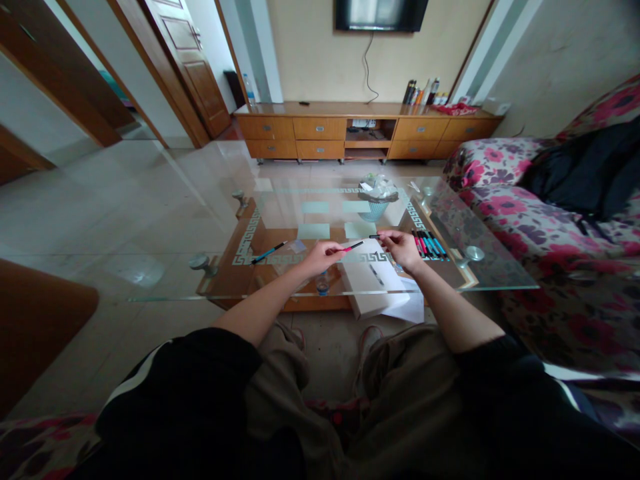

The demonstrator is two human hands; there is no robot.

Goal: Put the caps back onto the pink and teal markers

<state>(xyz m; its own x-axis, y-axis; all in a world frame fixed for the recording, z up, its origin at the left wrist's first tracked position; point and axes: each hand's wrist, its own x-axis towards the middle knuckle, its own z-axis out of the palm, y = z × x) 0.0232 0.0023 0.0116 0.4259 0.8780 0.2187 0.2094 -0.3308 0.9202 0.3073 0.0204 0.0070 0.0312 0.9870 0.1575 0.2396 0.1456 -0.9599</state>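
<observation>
Fingers of the left hand (pixel 325 257) pinch the red pen (pixel 353 247) at its rear end while the right hand (pixel 403 248) fingertips close on its black cap (pixel 375 237) just beyond; light, rigid, smooth plastic, best gripped mid-barrel.

Red pen and black cap, apart

I see the red pen (pixel 353 247) lying nearly level above the desk; its black cap (pixel 375 237) sits just beyond the tip.

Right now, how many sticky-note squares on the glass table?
4, in a two-by-two block mid-table: far left, far right, near left, near right. More may be hidden under the white paper.
</observation>
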